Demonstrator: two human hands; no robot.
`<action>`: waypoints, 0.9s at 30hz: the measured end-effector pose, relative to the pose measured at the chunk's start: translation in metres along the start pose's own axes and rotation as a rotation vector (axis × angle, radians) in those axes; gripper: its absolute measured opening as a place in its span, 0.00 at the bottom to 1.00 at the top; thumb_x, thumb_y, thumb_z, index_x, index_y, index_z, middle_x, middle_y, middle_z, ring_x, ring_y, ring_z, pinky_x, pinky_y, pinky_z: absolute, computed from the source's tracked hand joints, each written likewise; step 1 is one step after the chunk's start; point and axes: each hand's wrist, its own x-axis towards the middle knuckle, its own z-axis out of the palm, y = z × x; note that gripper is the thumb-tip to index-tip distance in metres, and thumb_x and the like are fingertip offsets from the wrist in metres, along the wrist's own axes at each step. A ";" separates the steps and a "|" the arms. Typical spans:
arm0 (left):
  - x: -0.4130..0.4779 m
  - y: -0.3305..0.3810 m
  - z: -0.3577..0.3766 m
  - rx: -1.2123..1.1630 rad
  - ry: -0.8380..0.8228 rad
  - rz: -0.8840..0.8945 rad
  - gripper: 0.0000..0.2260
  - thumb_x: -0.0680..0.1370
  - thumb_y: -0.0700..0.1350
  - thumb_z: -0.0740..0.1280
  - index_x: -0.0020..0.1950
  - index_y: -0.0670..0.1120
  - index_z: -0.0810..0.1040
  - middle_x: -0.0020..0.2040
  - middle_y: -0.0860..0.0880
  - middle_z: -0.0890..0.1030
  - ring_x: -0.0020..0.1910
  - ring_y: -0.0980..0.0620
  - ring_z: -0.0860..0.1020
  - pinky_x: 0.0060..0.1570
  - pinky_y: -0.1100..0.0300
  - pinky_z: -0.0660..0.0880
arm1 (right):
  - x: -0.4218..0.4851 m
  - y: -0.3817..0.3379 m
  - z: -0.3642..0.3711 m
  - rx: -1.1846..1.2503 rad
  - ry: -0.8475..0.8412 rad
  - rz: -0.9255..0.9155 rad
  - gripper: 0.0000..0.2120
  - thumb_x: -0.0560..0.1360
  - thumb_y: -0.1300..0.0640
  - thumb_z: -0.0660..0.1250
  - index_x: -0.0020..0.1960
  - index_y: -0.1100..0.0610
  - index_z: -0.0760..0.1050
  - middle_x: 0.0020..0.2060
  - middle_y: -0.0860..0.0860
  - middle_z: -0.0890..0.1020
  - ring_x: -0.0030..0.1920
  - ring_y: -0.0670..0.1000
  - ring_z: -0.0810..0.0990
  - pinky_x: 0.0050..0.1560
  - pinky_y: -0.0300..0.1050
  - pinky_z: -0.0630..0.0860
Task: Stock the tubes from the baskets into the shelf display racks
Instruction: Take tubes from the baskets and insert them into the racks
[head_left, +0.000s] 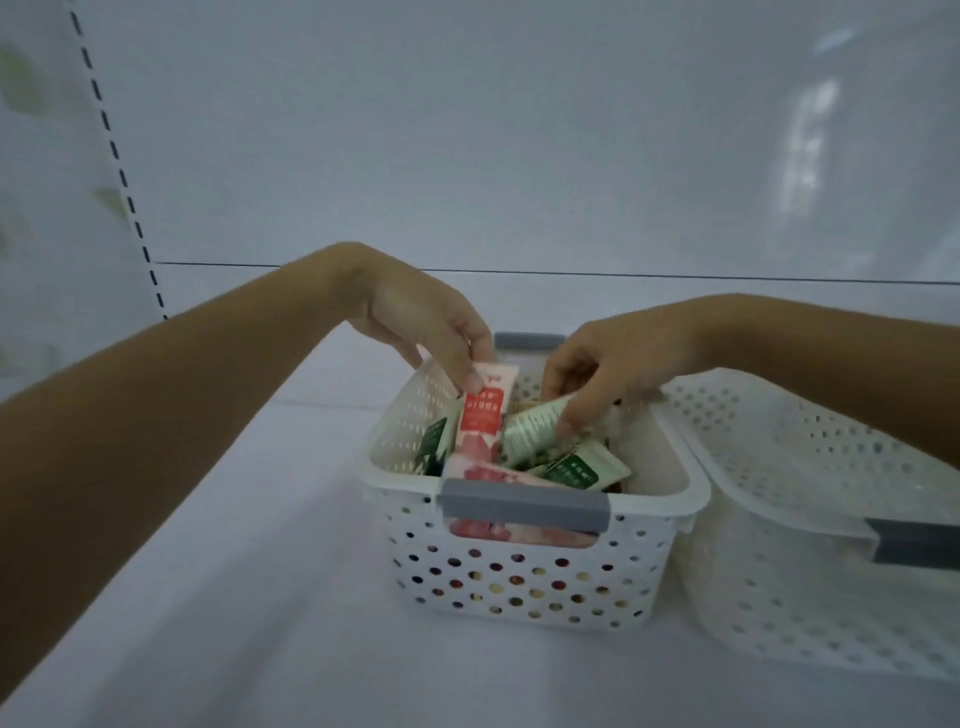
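A white perforated basket (524, 577) with grey handles stands on the shelf at centre, holding several red and green tubes. My left hand (431, 322) reaches in from the left and pinches the top end of a red-and-white tube (483, 415), which stands nearly upright in the basket. From the right, my right hand (608, 369) grips a pale green tube (535, 426) that lies tilted across the pile. Another green tube (587, 470) and a pink one (488, 473) lie loose below.
A second white perforated basket (810, 519) stands touching the first on its right; what it holds is not clear. Both rest on a white shelf board (234, 597). A white back panel rises behind, with a slotted upright (130, 208) at the left.
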 end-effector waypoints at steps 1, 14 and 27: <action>-0.001 0.000 -0.004 -0.079 0.036 0.034 0.02 0.72 0.44 0.69 0.43 0.50 0.77 0.42 0.56 0.84 0.43 0.62 0.80 0.55 0.58 0.70 | -0.001 0.002 -0.003 0.048 0.064 -0.009 0.10 0.70 0.51 0.71 0.50 0.52 0.78 0.45 0.45 0.82 0.39 0.38 0.78 0.36 0.28 0.73; 0.038 0.059 -0.015 -0.685 0.788 0.347 0.11 0.80 0.41 0.61 0.59 0.54 0.68 0.45 0.45 0.78 0.33 0.53 0.80 0.32 0.63 0.78 | -0.053 0.070 -0.031 0.771 0.536 0.179 0.09 0.77 0.52 0.62 0.51 0.56 0.77 0.37 0.50 0.84 0.30 0.44 0.72 0.35 0.37 0.71; 0.086 0.218 0.016 -0.726 0.847 0.342 0.07 0.76 0.36 0.65 0.54 0.44 0.74 0.43 0.47 0.77 0.35 0.53 0.77 0.29 0.66 0.77 | -0.165 0.173 -0.001 1.518 0.621 -0.018 0.24 0.78 0.39 0.54 0.47 0.58 0.76 0.22 0.46 0.70 0.22 0.45 0.65 0.24 0.33 0.66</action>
